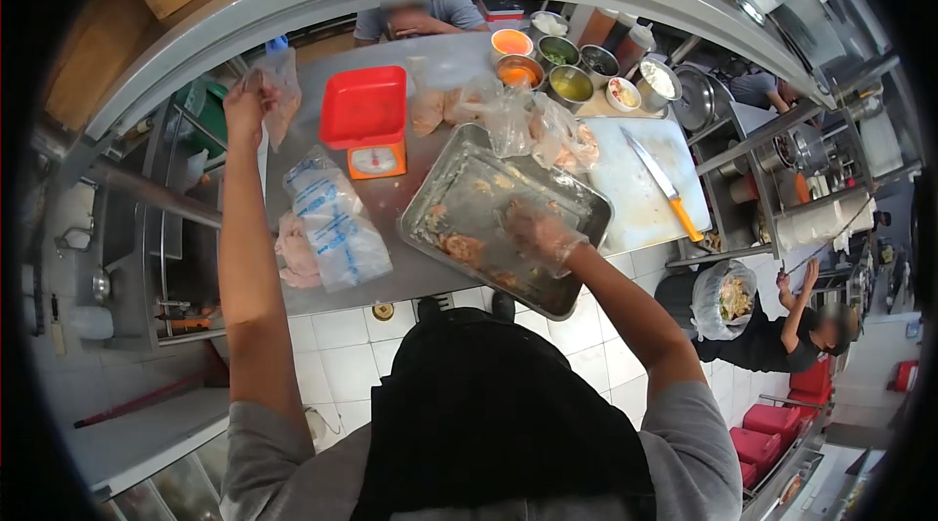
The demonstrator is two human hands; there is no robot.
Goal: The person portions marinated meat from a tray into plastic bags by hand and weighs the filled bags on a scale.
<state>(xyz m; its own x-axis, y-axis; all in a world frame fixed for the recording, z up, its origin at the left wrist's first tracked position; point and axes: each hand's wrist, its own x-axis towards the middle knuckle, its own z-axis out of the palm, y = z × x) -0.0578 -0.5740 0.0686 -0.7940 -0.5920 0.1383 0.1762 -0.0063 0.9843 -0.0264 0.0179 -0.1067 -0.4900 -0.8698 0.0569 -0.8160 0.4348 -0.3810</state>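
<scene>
My left hand (248, 103) is raised at the table's left edge, its fingers closed on the top of a clear plastic bag (283, 96) that hangs down. In a thin clear glove, my right hand (539, 233) reaches into a metal tray (576, 296). Motion smears its fingers, so whether they grip anything is unclear. Pieces of meat (461, 247) and wet scraps lie on the tray's bottom. Several filled plastic bags (508, 125) rest by its far rim. Left of the tray, a plastic bag with blue print (337, 218) partly covers pale raw meat (296, 249).
A red tub (363, 106) sits on an orange scale (377, 160). At right, a knife (653, 169) lies on a white cutting board (625, 213). Bowls of sauces (570, 84) stand behind. One person sits across the table; another works near a lined bin (708, 301).
</scene>
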